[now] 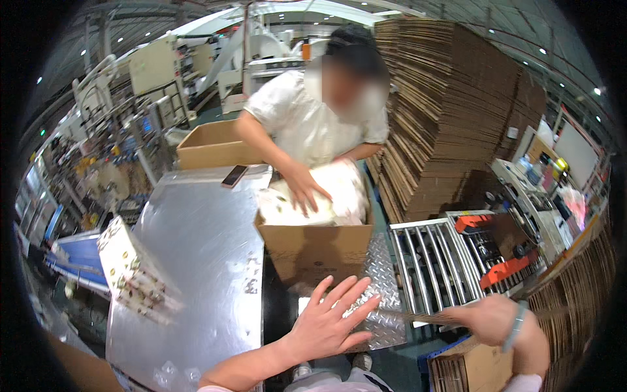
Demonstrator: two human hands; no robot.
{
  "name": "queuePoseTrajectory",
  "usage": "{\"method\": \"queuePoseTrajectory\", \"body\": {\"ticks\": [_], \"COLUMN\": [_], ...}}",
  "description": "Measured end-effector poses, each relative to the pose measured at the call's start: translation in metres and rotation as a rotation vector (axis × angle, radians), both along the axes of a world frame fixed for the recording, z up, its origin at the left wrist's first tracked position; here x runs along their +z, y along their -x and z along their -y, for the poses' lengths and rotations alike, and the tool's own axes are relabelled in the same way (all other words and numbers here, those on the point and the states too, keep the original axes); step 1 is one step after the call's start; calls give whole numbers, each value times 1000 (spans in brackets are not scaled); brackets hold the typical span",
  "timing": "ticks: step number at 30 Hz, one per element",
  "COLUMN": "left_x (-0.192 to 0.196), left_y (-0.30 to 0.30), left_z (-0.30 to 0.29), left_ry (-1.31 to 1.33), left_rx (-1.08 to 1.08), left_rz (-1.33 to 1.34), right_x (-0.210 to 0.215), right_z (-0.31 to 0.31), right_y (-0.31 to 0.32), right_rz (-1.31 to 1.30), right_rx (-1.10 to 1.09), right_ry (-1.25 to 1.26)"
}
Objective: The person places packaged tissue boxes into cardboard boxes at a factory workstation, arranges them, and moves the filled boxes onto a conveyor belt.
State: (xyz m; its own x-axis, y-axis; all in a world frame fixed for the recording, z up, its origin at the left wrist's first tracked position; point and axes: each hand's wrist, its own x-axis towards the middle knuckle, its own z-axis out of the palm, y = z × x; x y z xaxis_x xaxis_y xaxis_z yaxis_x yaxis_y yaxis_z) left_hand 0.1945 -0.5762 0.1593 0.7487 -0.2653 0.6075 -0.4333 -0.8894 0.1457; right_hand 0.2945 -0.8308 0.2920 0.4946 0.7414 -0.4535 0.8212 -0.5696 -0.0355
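My left hand (330, 318) is held out with its fingers spread, in front of an open cardboard carton (320, 251), and holds nothing. At the lower right my right hand (486, 318), with a band on the wrist, is closed on a thin brown piece of cardboard (418, 315). That piece shows nearly edge-on and reaches left toward my left hand, so its full shape cannot be made out. White patterned packs (343, 189) fill the carton, and a co-worker's hand (304, 189) presses on them from the far side.
To the left stands a metal table (202, 228) with a phone (234, 176) and a blurred patterned pack (134, 271) at its edge. Another open carton (215, 144) sits behind. A roller conveyor (431, 261), tall stacked flat cartons (450, 117) and a bin of folded cardboard (473, 366) are at right.
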Motion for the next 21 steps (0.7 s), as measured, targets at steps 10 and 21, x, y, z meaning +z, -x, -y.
{"method": "queuePoseTrajectory", "body": {"ticks": [10, 21], "left_x": [-24, 19], "left_y": [-13, -10], "left_z": [-48, -76], "left_ry": [159, -158], "left_rx": [479, 858], "left_rz": [-725, -909], "right_x": [-163, -159], "right_z": [-3, 21], "right_y": [-116, -99], "right_rz": [696, -11], "right_rx": [138, 334], "right_ry": [-763, -1740]}}
